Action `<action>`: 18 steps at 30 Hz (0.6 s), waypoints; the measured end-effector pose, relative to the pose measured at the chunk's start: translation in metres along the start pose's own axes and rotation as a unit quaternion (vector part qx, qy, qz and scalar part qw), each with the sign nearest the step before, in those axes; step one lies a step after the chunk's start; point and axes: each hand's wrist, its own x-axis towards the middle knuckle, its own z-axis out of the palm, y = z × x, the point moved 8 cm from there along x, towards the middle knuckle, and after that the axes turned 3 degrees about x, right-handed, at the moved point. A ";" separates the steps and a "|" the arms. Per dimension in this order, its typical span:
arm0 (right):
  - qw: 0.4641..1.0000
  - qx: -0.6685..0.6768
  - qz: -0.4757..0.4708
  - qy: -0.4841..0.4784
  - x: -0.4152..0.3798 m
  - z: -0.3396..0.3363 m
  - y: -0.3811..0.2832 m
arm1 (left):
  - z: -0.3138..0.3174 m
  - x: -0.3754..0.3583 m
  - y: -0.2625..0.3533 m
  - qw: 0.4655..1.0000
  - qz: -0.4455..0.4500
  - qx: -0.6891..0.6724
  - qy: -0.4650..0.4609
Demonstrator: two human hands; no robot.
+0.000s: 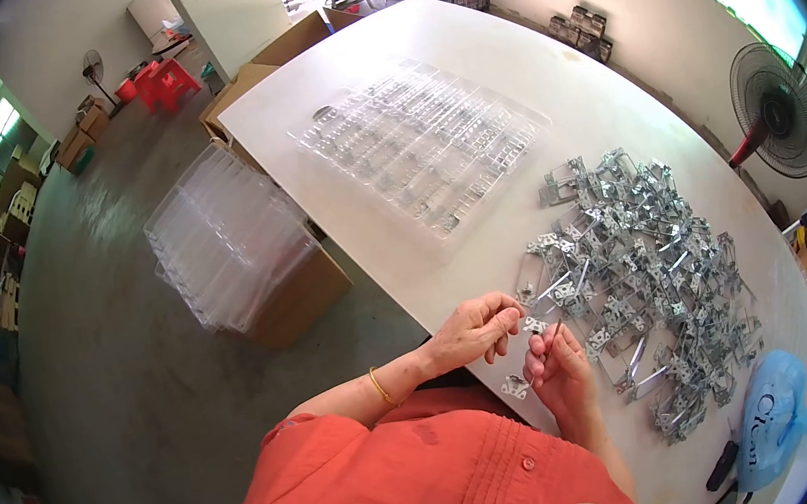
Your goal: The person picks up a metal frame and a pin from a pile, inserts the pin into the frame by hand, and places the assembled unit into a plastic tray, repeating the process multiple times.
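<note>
My left hand (477, 331) is closed at the table's near edge, its thumb and index finger pinched beside a small metal bracket (534, 325); whether it grips the bracket is too small to tell. Just to the right, my right hand (560, 366) has its fingers wrapped round a thin metal part. Another small bracket (515, 387) shows below, left of the right hand's fingers. A large heap of silvery metal brackets (643, 273) lies on the table right beside my right hand.
On the white table (392, 243), clear plastic trays (421, 144) hold metal parts. Empty trays (225, 234) are stacked on a cardboard box (304, 299) to the left. A blue bag (773, 416) lies at the right edge, near a black-handled tool (722, 466). A fan (777, 112) stands behind.
</note>
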 end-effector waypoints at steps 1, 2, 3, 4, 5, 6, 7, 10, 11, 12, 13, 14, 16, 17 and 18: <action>1.000 -0.002 0.000 -0.003 0.000 0.000 0.000 | 0.002 -0.002 -0.002 1.000 0.001 -0.011 -0.013; 1.000 -0.006 0.004 -0.002 0.000 -0.001 0.001 | 0.003 -0.004 -0.002 1.000 0.004 -0.010 -0.012; 1.000 -0.011 0.007 -0.002 0.001 -0.001 0.002 | 0.004 -0.007 -0.001 1.000 0.006 -0.014 -0.020; 1.000 -0.013 0.004 -0.006 0.001 -0.001 0.002 | 0.006 -0.008 0.000 0.999 0.010 -0.015 -0.029; 1.000 -0.019 0.005 -0.014 0.002 -0.001 0.004 | 0.007 -0.009 0.001 0.999 0.016 -0.011 -0.031; 0.999 -0.024 0.006 -0.022 0.002 0.000 0.005 | 0.007 -0.010 0.000 0.999 0.021 -0.007 -0.027; 0.999 -0.025 0.001 -0.024 0.001 0.000 0.004 | 0.007 -0.010 0.000 0.999 0.026 -0.003 -0.022; 0.997 -0.050 0.023 -0.045 -0.001 0.004 0.007 | 0.006 -0.010 -0.002 0.999 -0.008 -0.032 -0.029; 0.997 -0.057 0.036 -0.049 -0.002 0.008 0.008 | 0.006 -0.010 -0.001 0.999 -0.010 -0.031 -0.031; 0.995 -0.064 0.049 -0.053 -0.003 0.009 0.010 | 0.006 -0.010 0.001 0.999 -0.010 -0.034 -0.035; 0.996 -0.062 0.047 -0.050 -0.003 0.009 0.010 | 0.007 -0.010 0.002 0.998 -0.011 -0.037 -0.039; 0.996 -0.062 0.048 -0.051 -0.003 0.008 0.010 | 0.006 -0.009 0.002 0.998 -0.014 -0.037 -0.042; 0.996 -0.060 0.048 -0.049 -0.002 0.008 0.010 | 0.007 -0.007 0.000 0.997 -0.022 -0.052 -0.060; 0.995 -0.070 0.045 -0.048 -0.002 0.008 0.010 | 0.008 -0.006 -0.001 0.996 -0.025 -0.052 -0.062; 0.995 -0.080 0.042 -0.046 -0.003 0.007 0.010 | 0.008 -0.005 -0.001 0.996 -0.027 -0.057 -0.066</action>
